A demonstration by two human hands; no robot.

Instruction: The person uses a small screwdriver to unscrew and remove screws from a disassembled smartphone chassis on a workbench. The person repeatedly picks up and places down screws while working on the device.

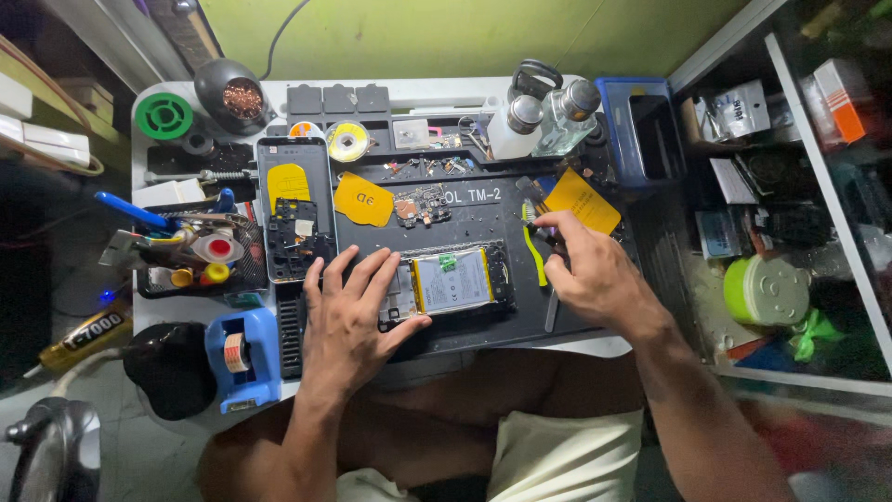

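I see one opened phone [452, 282] lying flat on the black rubber mat [483, 209] mid-table, its pale battery showing. My left hand [351, 321] lies released, fingers spread on the phone's left end. My right hand [595, 271] pinches one thin yellow-handled tool [536, 253]. Two clear bottles [544, 119] stand far

Both forearms bare, no sleeves, no watch or rings on the left hand [348, 321] or right hand [595, 274]; pale cream shorts [557, 455] below.
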